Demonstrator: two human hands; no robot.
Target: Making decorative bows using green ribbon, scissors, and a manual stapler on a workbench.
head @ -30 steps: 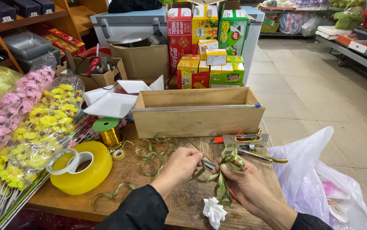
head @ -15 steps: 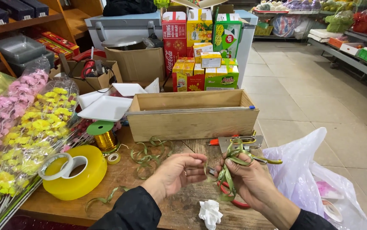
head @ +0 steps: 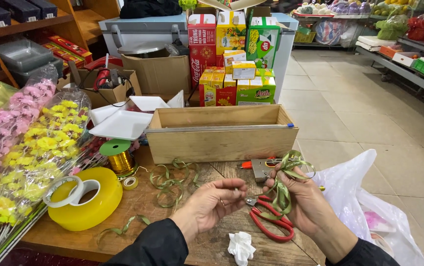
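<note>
Bright, even indoor light; sharp.

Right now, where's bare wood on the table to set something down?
Free: the strip between the yellow tape roll and the left hand, bordered by ribbon scraps. Also the front edge left of the crumpled tissue. Crowded: under the right hand, with ribbon bow and red scissors; the wooden box blocks the back.

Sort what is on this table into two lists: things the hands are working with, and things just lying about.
In use: green ribbon bow held in the right hand; left hand beside it; red-handled scissors just beneath.

Lying about: wooden box, yellow tape roll, gold ribbon spool, loose ribbon scraps, artificial flowers, white crumpled tissue.
</note>
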